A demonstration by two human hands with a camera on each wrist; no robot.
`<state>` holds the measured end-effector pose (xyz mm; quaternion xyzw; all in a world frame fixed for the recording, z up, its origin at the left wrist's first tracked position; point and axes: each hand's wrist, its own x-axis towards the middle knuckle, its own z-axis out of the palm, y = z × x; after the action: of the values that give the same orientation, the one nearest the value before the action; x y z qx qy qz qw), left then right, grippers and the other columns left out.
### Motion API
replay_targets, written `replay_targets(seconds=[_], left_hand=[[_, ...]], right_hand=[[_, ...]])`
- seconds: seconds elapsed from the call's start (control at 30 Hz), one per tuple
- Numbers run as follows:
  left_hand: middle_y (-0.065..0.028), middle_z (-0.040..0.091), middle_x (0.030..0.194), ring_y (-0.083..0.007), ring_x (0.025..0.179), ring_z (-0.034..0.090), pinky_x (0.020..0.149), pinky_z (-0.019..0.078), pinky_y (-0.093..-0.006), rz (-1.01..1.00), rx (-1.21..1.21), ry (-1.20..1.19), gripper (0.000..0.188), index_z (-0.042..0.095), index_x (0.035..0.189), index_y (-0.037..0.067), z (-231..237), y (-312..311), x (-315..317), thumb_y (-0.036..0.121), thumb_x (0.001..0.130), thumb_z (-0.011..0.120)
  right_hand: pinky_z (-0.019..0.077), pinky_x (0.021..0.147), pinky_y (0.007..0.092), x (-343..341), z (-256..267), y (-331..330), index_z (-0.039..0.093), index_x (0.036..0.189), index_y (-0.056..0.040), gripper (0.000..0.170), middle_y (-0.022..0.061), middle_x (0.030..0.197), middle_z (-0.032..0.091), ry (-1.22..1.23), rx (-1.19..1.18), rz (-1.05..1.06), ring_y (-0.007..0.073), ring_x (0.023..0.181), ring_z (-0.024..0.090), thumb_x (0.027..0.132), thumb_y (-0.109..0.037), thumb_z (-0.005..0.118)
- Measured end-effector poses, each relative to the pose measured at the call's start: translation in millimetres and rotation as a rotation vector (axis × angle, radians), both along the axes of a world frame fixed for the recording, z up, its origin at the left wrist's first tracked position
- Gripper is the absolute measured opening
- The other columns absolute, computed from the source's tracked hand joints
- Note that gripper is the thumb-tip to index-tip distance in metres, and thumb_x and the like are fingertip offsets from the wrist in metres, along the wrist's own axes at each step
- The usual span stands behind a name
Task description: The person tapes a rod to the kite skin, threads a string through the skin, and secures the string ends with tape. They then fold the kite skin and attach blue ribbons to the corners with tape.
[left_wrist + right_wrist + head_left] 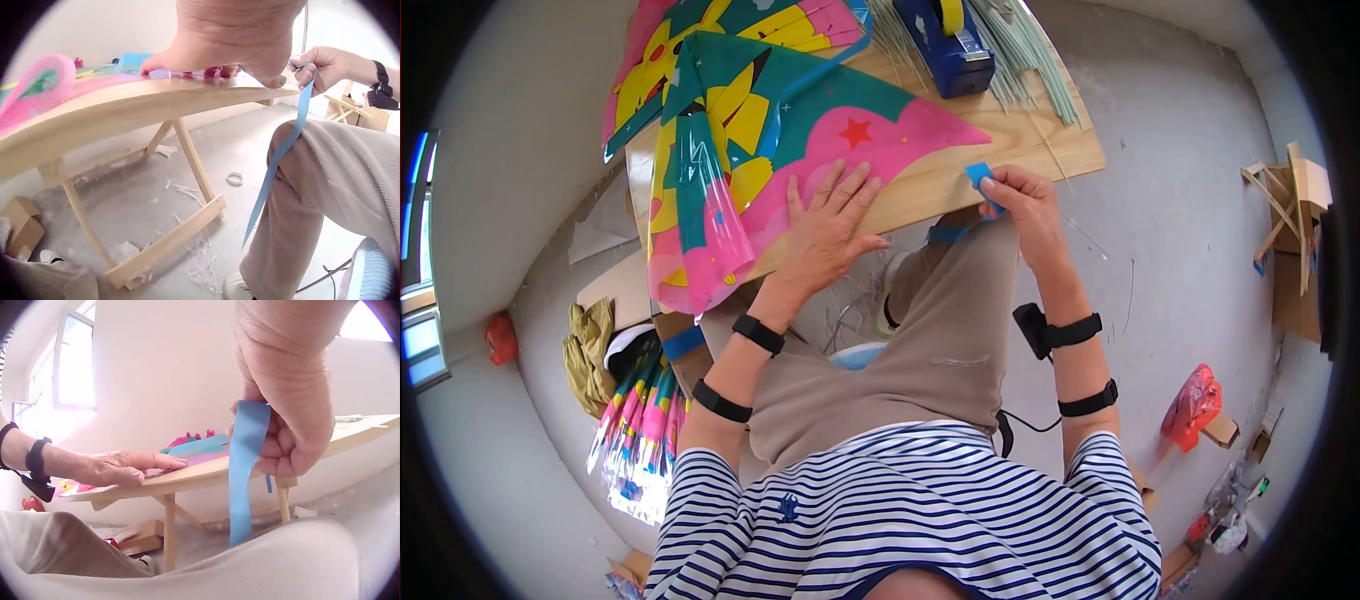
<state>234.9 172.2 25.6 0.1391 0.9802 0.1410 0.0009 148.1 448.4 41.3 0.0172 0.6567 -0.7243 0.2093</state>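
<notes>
My left hand lies with spread fingers on a printed sheet in pink, teal and yellow, near the wooden table's front edge. The sheet has a pointed corner toward the right and a shiny, folded part at the left. Just off the table edge, above the knee, my right hand pinches a blue ribbon between thumb and fingers. In the left wrist view the ribbon's long tail hangs down past the knee. The right wrist view shows its flat upper end sticking out of the grip.
A dark blue tape dispenser stands at the table's back, beside bundles of thin pale rods. Another printed sheet lies behind the first. Below left are several folded printed pieces. Scraps and a ring lie on the floor.
</notes>
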Motion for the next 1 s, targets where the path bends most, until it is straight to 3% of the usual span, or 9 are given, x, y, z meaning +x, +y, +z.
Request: replay_targets(seconds=[0.13, 0.23, 0.33, 0.53, 0.63, 0.73, 0.83, 0.93, 1.0], left_hand=[[-0.005, 0.033, 0.158, -0.0295, 0.148, 0.024, 0.113, 0.0083, -0.0694, -0.001, 0.009, -0.015, 0.078, 0.043, 0.149, 0.018, -1, -1, 0, 0.058, 0.085, 0.062], [-0.0094, 0.026, 0.161, -0.0311, 0.151, 0.018, 0.113, 0.0062, -0.0699, 0.131, -0.008, 0.034, 0.081, 0.038, 0.152, 0.018, -6, -3, 9, 0.057, 0.085, 0.062], [-0.0125, 0.018, 0.164, -0.0319, 0.152, 0.011, 0.113, 0.004, -0.0702, 0.292, -0.13, 0.031, 0.083, 0.032, 0.155, 0.019, -11, -20, 20, 0.056, 0.087, 0.061], [-0.0063, 0.016, 0.165, -0.0289, 0.153, 0.01, 0.113, 0.0029, -0.0709, 0.311, -0.193, 0.008, 0.081, 0.029, 0.156, 0.023, -18, -57, 35, 0.058, 0.089, 0.056], [-0.0044, 0.019, 0.165, -0.0285, 0.152, 0.015, 0.115, 0.004, -0.0668, 0.294, -0.207, 0.015, 0.078, 0.031, 0.156, 0.023, -16, -74, 36, 0.063, 0.091, 0.049], [-0.0062, 0.022, 0.164, -0.0293, 0.151, 0.018, 0.118, 0.0065, -0.0618, 0.292, -0.138, 0.023, 0.077, 0.035, 0.154, 0.023, -13, -84, 38, 0.057, 0.089, 0.057], [-0.0086, 0.025, 0.162, -0.0301, 0.151, 0.019, 0.12, 0.0095, -0.0561, 0.272, -0.095, 0.014, 0.079, 0.038, 0.152, 0.017, -1, -71, 40, 0.049, 0.085, 0.066], [-0.0123, 0.032, 0.159, -0.0316, 0.149, 0.023, 0.121, 0.0118, -0.0537, 0.247, -0.034, 0.084, 0.082, 0.042, 0.148, 0.009, 6, -46, 35, 0.043, 0.081, 0.073], [-0.0138, 0.035, 0.157, -0.0327, 0.148, 0.026, 0.12, 0.0128, -0.0546, 0.191, 0.057, 0.116, 0.083, 0.042, 0.147, 0.005, 12, -24, 31, 0.043, 0.08, 0.073]], right_hand=[[0.0477, 0.086, 0.0337, -24, 8, -14, 0.07, 0.092, 0.0019, 0.013, 0.0115, 0.107, 0.067, 0.436, 0.35, 0.087, 0.023, 0.098, 0.061, 0.085, -0.009, 0.07], [0.0439, 0.099, 0.0416, -47, -20, -26, 0.069, 0.092, 0.0, 0.014, 0.0167, 0.128, 0.061, 0.618, 0.418, 0.196, 0.0338, 0.119, 0.055, 0.082, -0.009, 0.071], [0.0403, 0.105, 0.0452, -46, -34, -32, 0.067, 0.089, -0.0007, 0.012, 0.0188, 0.135, 0.058, 0.884, 0.605, 0.243, 0.0386, 0.129, 0.05, 0.081, -0.009, 0.071], [0.0372, 0.109, 0.0474, -18, -37, -32, 0.064, 0.088, -0.0017, 0.01, 0.0187, 0.139, 0.055, 0.912, 0.704, 0.226, 0.0405, 0.132, 0.047, 0.081, -0.007, 0.07], [0.0372, 0.109, 0.0476, 6, -38, -37, 0.065, 0.09, -0.0022, 0.012, 0.0192, 0.138, 0.055, 0.92, 0.699, 0.229, 0.0413, 0.132, 0.047, 0.08, -0.007, 0.07], [0.0436, 0.104, 0.0425, 19, -32, -37, 0.067, 0.094, -0.0032, 0.011, 0.0166, 0.134, 0.059, 0.84, 0.535, 0.186, 0.0343, 0.124, 0.056, 0.084, -0.008, 0.069], [0.0517, 0.089, 0.0337, 22, -4, -42, 0.068, 0.095, -0.0014, 0.009, 0.0129, 0.121, 0.066, 0.333, 0.113, 0.02, 0.0225, 0.107, 0.065, 0.09, -0.009, 0.066], [0.0527, 0.072, 0.0264, 24, 14, -45, 0.068, 0.093, 0.002, 0.013, 0.0103, 0.099, 0.071, 0.026, -0.266, -0.088, 0.0135, 0.082, 0.067, 0.094, -0.011, 0.064], [0.0516, 0.065, 0.026, 28, -15, -36, 0.068, 0.092, 0.0029, 0.015, 0.0101, 0.087, 0.07, -0.189, -0.134, -0.118, 0.0143, 0.071, 0.065, 0.093, -0.011, 0.064]])
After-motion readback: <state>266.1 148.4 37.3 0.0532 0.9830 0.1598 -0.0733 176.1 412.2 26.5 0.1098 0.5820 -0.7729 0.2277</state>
